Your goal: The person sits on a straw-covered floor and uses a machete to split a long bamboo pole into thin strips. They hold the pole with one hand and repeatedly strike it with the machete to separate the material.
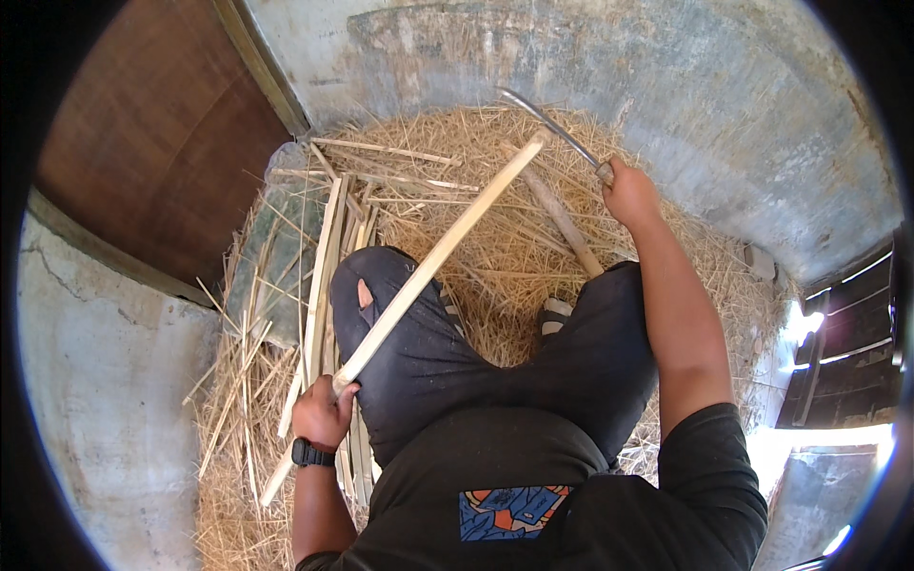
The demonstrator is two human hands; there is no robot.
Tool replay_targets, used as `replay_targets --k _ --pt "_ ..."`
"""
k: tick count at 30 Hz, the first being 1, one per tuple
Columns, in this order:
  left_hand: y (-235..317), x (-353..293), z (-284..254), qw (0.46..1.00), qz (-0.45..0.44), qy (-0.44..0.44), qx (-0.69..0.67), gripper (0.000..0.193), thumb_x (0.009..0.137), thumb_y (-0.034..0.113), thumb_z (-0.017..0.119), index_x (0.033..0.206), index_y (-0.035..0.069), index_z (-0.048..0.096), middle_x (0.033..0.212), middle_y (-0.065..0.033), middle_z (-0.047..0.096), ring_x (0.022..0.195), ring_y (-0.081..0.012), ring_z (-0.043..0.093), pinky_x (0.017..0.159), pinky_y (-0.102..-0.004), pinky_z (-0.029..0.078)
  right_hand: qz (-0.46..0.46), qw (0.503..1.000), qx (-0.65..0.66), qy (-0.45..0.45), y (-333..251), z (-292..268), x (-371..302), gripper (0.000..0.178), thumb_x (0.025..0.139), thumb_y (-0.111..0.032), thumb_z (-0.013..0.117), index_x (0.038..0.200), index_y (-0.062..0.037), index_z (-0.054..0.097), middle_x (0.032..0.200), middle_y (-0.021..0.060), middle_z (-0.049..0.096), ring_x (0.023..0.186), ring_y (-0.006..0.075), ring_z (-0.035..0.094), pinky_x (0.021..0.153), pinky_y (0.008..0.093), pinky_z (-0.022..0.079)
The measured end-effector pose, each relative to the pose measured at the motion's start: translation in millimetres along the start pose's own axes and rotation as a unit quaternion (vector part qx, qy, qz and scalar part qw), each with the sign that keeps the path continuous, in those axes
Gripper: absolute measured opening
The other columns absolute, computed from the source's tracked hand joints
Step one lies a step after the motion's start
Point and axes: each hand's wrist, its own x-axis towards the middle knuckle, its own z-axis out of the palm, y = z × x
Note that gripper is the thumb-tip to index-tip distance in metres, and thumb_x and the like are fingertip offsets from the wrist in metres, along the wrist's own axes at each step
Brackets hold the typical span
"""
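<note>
My left hand [322,415], a dark watch at its wrist, is closed round a long pale bamboo strip [440,252]. The strip slants up across my left knee, and its far end lies to the front right; its near end pokes out below my hand. In my right hand [630,193] is the handle of a machete [564,131] with a long, slim, slightly curved blade. The blade points forward and left, past the strip's far end; whether they touch I cannot tell. Between my knees a round wooden pole [555,211] slants over the straw.
Several cut strips [324,276] lie beside my left leg, next to a grey stone slab [286,243]. Straw [419,128] covers the ground. Worn plaster walls [590,57] curve round the front and sides, with a brown wooden panel [143,133] at the far left.
</note>
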Motion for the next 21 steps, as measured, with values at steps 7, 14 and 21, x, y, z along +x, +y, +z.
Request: replay_targets --k 7,14,21 --pt "1.1 1.4 -3.5 1.0 0.008 0.004 0.0 0.042 0.09 0.044 0.075 0.094 0.005 0.062 0.071 -0.0194 0.065 0.066 -0.0432 0.065 0.057 -0.0502 0.052 -0.034 0.999 0.015 -0.039 -8.2 -13.0 -6.2 0.035 0.087 -0.018 0.071 0.12 -0.011 0.062 0.095 0.0206 0.072 0.091 0.0407 0.069 0.077 0.0513 0.054" --pt "-0.6 3.9 -4.2 1.0 -0.004 -0.014 0.01 0.042 0.09 0.045 0.075 0.094 0.004 0.063 0.073 -0.0204 0.066 0.067 -0.0439 0.065 0.058 -0.0507 0.052 -0.045 0.997 -0.002 -0.06 -7.6 -1.7 -1.8 0.034 0.088 -0.016 0.07 0.12 -0.0103 0.061 0.097 0.0178 0.072 0.095 0.0378 0.07 0.08 0.0505 0.055" --pt "-4.1 2.0 -2.1 1.0 0.0 -0.012 0.005 0.042 0.09 0.044 0.075 0.096 0.004 0.063 0.073 -0.0205 0.066 0.067 -0.0435 0.065 0.058 -0.0505 0.052 -0.051 0.996 0.01 -0.068 -15.4 -9.7 -4.7 0.038 0.087 -0.015 0.07 0.124 -0.0116 0.061 0.1 0.0188 0.072 0.098 0.0369 0.07 0.082 0.0494 0.056"
